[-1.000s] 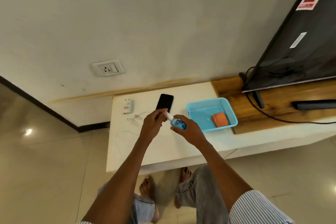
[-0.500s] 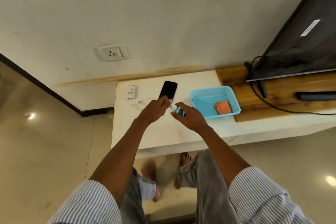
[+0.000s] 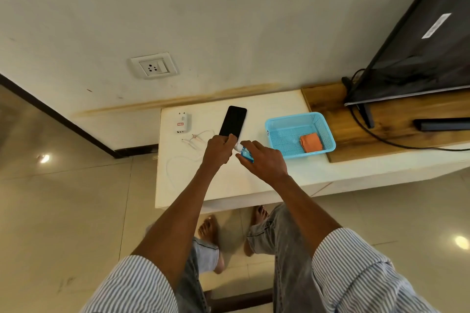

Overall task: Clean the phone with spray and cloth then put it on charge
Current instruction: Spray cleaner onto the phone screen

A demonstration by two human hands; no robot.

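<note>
A black phone (image 3: 233, 121) lies face up on the white table (image 3: 229, 185). Just in front of it my right hand (image 3: 263, 161) grips a small blue spray bottle (image 3: 247, 156) held on its side. My left hand (image 3: 218, 148) pinches the bottle's white cap end (image 3: 238, 146). An orange folded cloth (image 3: 310, 143) lies in the light blue basket (image 3: 272, 132) to the right. A white charger adapter (image 3: 181, 122) and its white cable (image 3: 195, 143) lie left of the phone.
A wall socket (image 3: 153, 66) sits on the wall above the table's left end. A TV (image 3: 432, 40) stands on a wooden board (image 3: 381, 129) at the right, with a black cable (image 3: 396, 143) and a remote (image 3: 442, 124). My feet show under the table edge.
The view has shifted, so the table sits lower and closer in the frame. Both hands stay on the spray bottle, my left still at its cap, slightly nearer the phone.
</note>
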